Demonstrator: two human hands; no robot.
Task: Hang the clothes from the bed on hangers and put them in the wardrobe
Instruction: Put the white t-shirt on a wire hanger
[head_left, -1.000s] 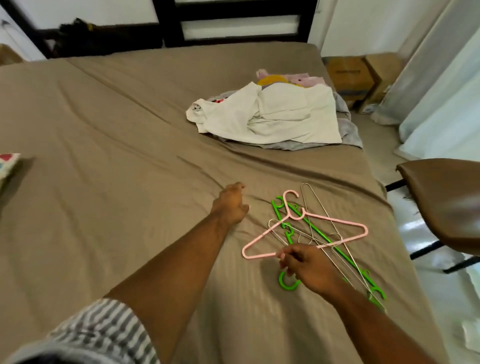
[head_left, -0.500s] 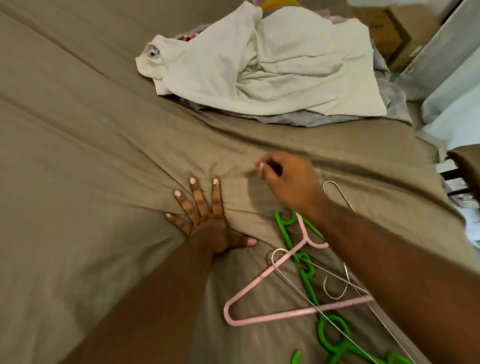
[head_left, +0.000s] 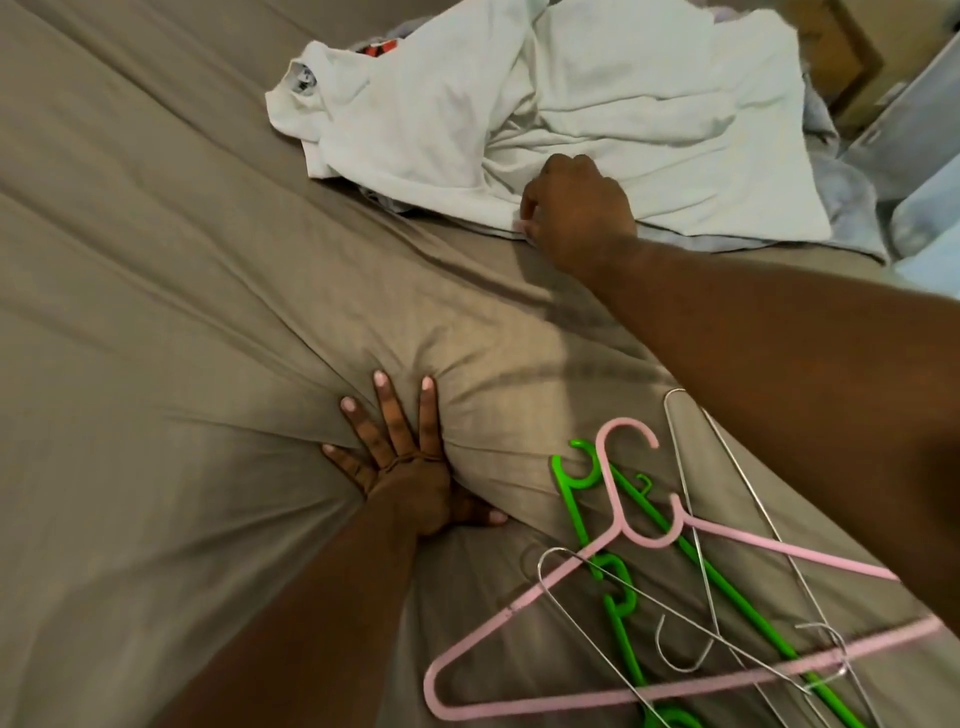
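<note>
A crumpled white garment (head_left: 597, 104) lies on top of a clothes pile at the far side of the brown bed (head_left: 156, 260). My right hand (head_left: 576, 208) grips the near hem of that white garment, fingers curled into the cloth. My left hand (head_left: 400, 467) presses flat on the sheet with spread fingers, sinking into the mattress. To the right of it lies a heap of hangers: a pink hanger (head_left: 613, 540) on top, green hangers (head_left: 623, 613) and thin wire hangers (head_left: 696, 519) beneath.
A grey-lilac cloth (head_left: 841, 208) shows under the white garment at the right. A cardboard box (head_left: 831, 57) and pale curtain (head_left: 914, 119) stand beyond the bed's right edge. The wardrobe is out of view.
My right hand has left the hangers and reached forward to the white garment, taking hold of its hem. My left hand went flat on the sheet. The view has moved closer.
</note>
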